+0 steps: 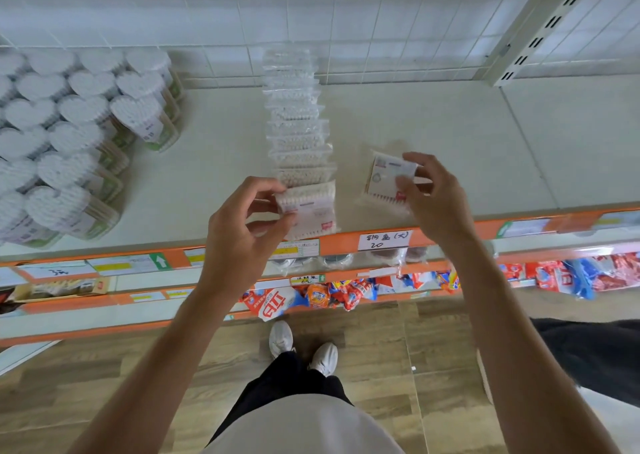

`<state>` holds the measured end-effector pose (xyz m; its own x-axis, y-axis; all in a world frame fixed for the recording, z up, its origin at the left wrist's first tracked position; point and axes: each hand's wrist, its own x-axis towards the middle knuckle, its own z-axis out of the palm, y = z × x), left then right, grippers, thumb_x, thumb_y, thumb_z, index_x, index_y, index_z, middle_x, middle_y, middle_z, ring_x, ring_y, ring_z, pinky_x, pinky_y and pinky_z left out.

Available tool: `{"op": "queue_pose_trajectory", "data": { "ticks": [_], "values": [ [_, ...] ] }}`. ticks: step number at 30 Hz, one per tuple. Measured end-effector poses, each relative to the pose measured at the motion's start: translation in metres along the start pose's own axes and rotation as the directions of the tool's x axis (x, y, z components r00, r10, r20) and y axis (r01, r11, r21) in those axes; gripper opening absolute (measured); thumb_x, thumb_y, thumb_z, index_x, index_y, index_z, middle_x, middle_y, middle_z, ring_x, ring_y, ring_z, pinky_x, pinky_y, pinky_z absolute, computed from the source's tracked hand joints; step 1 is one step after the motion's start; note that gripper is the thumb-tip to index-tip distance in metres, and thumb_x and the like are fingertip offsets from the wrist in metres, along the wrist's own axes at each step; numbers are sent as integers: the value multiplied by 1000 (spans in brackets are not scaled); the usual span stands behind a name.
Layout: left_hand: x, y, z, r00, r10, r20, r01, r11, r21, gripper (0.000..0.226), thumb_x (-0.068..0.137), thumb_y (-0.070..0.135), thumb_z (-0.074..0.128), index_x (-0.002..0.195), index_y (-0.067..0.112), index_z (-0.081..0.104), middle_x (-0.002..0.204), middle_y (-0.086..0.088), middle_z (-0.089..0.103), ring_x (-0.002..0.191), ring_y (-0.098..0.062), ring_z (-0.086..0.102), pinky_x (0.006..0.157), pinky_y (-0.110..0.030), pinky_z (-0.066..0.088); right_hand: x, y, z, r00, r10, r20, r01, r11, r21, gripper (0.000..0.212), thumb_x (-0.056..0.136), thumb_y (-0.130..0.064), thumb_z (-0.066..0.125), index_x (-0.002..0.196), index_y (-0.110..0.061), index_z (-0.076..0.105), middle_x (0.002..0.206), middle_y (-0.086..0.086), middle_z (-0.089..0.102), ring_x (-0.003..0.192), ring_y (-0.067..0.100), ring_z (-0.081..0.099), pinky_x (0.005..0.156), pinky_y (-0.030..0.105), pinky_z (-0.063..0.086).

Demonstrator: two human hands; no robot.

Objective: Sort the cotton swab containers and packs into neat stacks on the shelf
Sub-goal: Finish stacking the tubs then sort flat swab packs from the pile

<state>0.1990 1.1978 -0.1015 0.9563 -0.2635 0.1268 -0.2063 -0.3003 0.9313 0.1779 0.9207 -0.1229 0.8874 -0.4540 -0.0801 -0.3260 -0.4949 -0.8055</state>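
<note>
Bare shelf (450,121) lies open right of the row of packs (298,131); heart-shaped containers (79,131) crowd the left; between them runs a clear lane.

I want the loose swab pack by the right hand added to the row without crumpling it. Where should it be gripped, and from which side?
Probably by its two short ends, coming from above. The loose pack looks flat and soft; the right hand already pinches its right end, and the left end is free. The row of packs stands apart on its left, with the left hand on the front pack.

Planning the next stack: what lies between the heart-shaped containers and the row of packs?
Only bare shelf between the heart-shaped containers and the row of packs, seen in the head view.
</note>
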Motion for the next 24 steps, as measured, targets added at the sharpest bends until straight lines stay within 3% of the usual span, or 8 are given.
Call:
{"op": "queue_pose_trajectory", "data": {
  "ticks": [2, 4, 6, 10, 12, 19, 22, 24],
  "values": [
    [-3, 2, 1, 1000, 0, 11, 0, 1000, -23, 29, 86, 9, 77, 110, 12, 60, 103, 2, 69, 94, -10, 71, 73, -19, 58, -4, 0, -1, 998, -23, -56, 16, 992, -126, 40, 97, -26, 63, 137, -24, 56, 129, 3, 62, 99, 18, 69, 65, 3, 47],
    [-5, 4, 1, 1000, 0, 25, 1, 1000, -31, 30, 86, 9, 77, 111, 10, 61, 104, 2, 69, 93, -11, 70, 74, -20, 58, -19, -5, -2, 975, -165, -150, 119, 954, -277, 45, 95, -26, 67, 138, -20, 56, 142, 6, 50, 116, 25, 61, 93, 19, 49],
    [-5, 7, 1, 1000, -5, 28, 6, 999, -39, 31, 85, 8, 77, 112, 9, 62, 105, 2, 69, 93, -11, 70, 75, -21, 59, -40, -23, -7, 933, -317, -171, 262, 923, -280, 42, 95, -25, 67, 135, -18, 59, 143, 4, 50, 121, 22, 57, 104, 32, 47],
    [-4, 14, 0, 999, 8, 52, -6, 999, -37, 34, 85, 10, 78, 114, 9, 61, 103, 7, 70, 93, -12, 71, 78, -25, 60, -77, -70, -7, 878, -452, 156, 474, 866, -160, 42, 96, -27, 67, 137, -24, 58, 130, -14, 60, 114, -1, 54, 99, 14, 42],
    [-3, 18, 1, 997, 26, 72, -23, 999, -40, 40, 83, 14, 80, 117, 10, 59, 101, 11, 69, 93, -13, 71, 78, -24, 59, -77, -76, -1, 854, -452, 259, 501, 849, -170, 38, 93, -25, 70, 131, -23, 63, 124, -14, 63, 102, -3, 57, 92, 14, 47],
    [-5, 22, -1, 996, -11, 88, 28, 981, -192, 49, 80, 20, 82, 122, 15, 57, 116, 4, 70, 113, -13, 66, 94, -26, 53, -72, -78, -5, 948, -239, 211, 203, 963, 180, 23, 86, -11, 77, 107, -19, 72, 96, -12, 73, 91, -3, 69, 77, 9, 51],
    [-9, 23, 3, 979, -135, 156, 181, 924, -338, 40, 79, 10, 81, 112, 17, 61, 107, 2, 75, 103, -12, 71, 88, -26, 56, -75, -74, 5, 964, -155, 217, 65, 924, 376, 18, 87, -8, 76, 102, -16, 69, 96, -8, 76, 89, 5, 72, 72, 18, 53],
    [-10, 24, 4, 983, -152, 99, 178, 917, -356, 30, 81, 5, 79, 102, 17, 62, 98, 4, 76, 93, -12, 73, 79, -24, 56, -78, -71, 14, 955, -118, 271, 12, 932, 363, 19, 87, -12, 77, 100, -19, 65, 96, -10, 76, 89, 6, 72, 74, 23, 56]
  ]
}}
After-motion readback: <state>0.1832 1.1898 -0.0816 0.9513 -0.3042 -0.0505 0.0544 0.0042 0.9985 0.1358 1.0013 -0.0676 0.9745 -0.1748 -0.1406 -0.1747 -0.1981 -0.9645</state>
